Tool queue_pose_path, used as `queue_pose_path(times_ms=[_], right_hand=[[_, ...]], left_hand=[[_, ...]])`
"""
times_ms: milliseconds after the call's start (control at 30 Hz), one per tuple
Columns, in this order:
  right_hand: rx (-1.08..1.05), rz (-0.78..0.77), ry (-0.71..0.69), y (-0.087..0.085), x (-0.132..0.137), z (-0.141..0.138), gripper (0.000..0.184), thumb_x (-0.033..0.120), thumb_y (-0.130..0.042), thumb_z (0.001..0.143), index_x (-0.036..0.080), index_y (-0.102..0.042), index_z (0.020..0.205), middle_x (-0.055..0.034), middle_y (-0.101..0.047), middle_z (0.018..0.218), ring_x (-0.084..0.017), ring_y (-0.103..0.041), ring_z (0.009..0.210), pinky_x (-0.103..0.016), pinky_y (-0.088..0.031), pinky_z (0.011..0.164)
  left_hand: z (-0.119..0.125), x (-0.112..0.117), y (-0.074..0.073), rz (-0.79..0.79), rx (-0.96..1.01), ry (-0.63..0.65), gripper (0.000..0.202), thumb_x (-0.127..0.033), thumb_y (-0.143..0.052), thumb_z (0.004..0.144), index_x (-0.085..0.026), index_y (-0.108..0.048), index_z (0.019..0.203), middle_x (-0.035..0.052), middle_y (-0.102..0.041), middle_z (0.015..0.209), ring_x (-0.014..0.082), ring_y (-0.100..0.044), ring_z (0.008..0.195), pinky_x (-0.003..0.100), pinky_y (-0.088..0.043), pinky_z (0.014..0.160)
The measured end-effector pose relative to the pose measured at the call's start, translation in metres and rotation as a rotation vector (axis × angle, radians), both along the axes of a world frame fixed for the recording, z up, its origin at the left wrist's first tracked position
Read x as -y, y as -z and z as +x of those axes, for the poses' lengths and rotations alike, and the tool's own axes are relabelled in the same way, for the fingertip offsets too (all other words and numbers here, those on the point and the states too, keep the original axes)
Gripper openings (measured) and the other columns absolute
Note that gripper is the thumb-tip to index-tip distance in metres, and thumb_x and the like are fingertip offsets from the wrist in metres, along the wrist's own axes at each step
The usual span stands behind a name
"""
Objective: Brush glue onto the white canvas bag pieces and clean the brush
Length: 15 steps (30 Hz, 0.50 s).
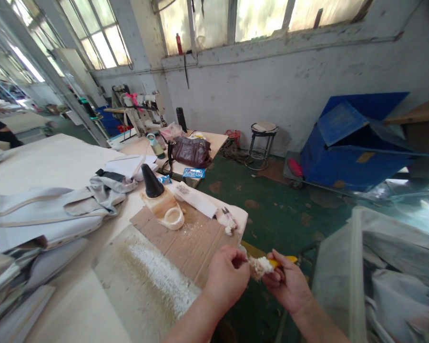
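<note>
- White, crumbly wad of fluff (259, 267) sits low in the frame, right of centre, and we see it pinched between both hands, past the table's near edge and above the green floor (271, 209).
- Our left hand (226, 281) closes its fingertips on the left side of the wad, knuckles toward the camera.
- Our right hand (289, 286) is curled shut around a yellow-handled tool (284, 260), whose tip is buried in the wad; the handle pokes out to the right above the fingers.
- We count the two hands as nearly touching, with only the wad between them.
- Just left of the hands lies a brown cardboard sheet (186, 238) dusted with white crumbs, and a pale grey board (146, 281) with a band of white fluff along it.
- Further up the cardboard stands a cream-coloured holder (164, 209) carrying a black cone (150, 182).
- Small snips (228, 215) lie near the table's corner, well apart from the hands.
- Folded grey garments (53, 214) are heaped at the left of the frame.
- In the middle distance we see a dark purple handbag (192, 151), a round stool (262, 138), and at right a blue bin (353, 138).
</note>
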State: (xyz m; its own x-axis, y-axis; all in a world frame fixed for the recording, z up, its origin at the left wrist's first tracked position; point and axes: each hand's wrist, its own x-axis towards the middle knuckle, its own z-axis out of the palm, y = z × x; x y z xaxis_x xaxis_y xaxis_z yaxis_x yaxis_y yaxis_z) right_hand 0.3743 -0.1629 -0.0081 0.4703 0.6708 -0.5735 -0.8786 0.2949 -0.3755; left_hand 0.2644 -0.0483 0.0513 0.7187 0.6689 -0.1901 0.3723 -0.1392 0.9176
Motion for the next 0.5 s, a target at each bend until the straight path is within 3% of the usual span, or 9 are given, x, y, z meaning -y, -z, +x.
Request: queue_pose_path(times_ms=[233, 500], right_hand=[[-0.040, -0.004, -0.015, -0.0020, -0.0016, -0.0032, 0.016, 0.025, -0.064, 0.071, 0.014, -0.058, 0.061, 0.0055, -0.037, 0.030, -0.006, -0.032, 0.027, -0.014, -0.024, 0.031], [-0.027, 0.003, -0.032, -0.0022, 0.0024, -0.0026, 0.017, 0.025, -0.064, 0.072, 0.014, -0.058, 0.062, 0.0063, -0.036, 0.030, -0.005, -0.032, 0.026, -0.013, -0.024, 0.030]], left_hand=[[-0.0016, -0.0004, -0.0019, 0.138, -0.059, 0.063, 0.009, -0.016, -0.054, 0.064, -0.017, -0.063, 0.063, -0.0004, -0.054, 0.070, 0.0119, -0.048, 0.063, 0.022, -0.033, 0.058], [-0.0060, -0.0009, 0.0041, 0.181, -0.019, 0.080, 0.013, -0.011, -0.049, 0.063, -0.017, -0.060, 0.059, -0.0002, -0.054, 0.068, 0.0124, -0.046, 0.063, 0.022, -0.031, 0.057]])
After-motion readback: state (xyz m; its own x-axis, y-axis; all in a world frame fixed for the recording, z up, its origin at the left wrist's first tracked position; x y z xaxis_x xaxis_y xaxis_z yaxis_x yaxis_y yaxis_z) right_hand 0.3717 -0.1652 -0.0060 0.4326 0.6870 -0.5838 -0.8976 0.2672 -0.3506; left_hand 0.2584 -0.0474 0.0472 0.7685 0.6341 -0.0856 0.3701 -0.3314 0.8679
